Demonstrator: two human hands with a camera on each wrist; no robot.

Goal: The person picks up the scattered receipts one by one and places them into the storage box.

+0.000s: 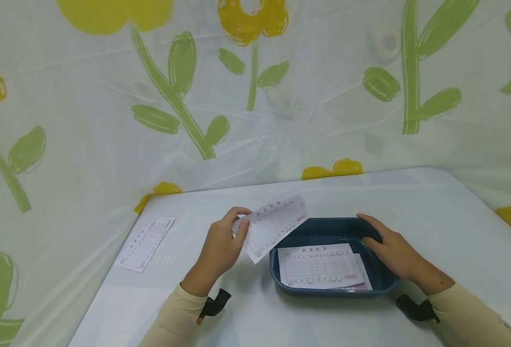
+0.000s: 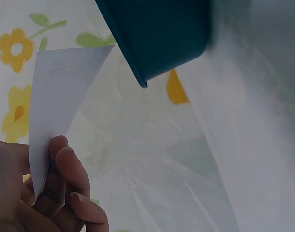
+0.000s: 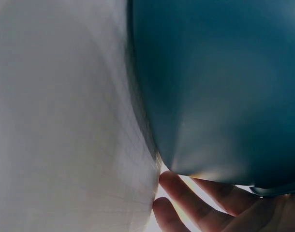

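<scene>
My left hand [image 1: 225,246] pinches a printed paper slip [image 1: 274,224] and holds it above the table, just left of a dark blue tray [image 1: 324,226]. The left wrist view shows the slip's blank back [image 2: 58,101] between my fingers [image 2: 70,179], with the tray's outer wall [image 2: 159,34] beyond. More printed slips [image 1: 318,265] lie flat inside the tray. My right hand [image 1: 389,248] rests on the tray's right rim, fingers draped over the edge. In the right wrist view the tray's wall [image 3: 220,87] fills the frame, with my fingertips [image 3: 186,195] under its edge.
Another printed slip [image 1: 144,243] lies on the white table [image 1: 433,217] at the left, near the edge. A flower-patterned plastic curtain [image 1: 255,96] hangs behind and around the table.
</scene>
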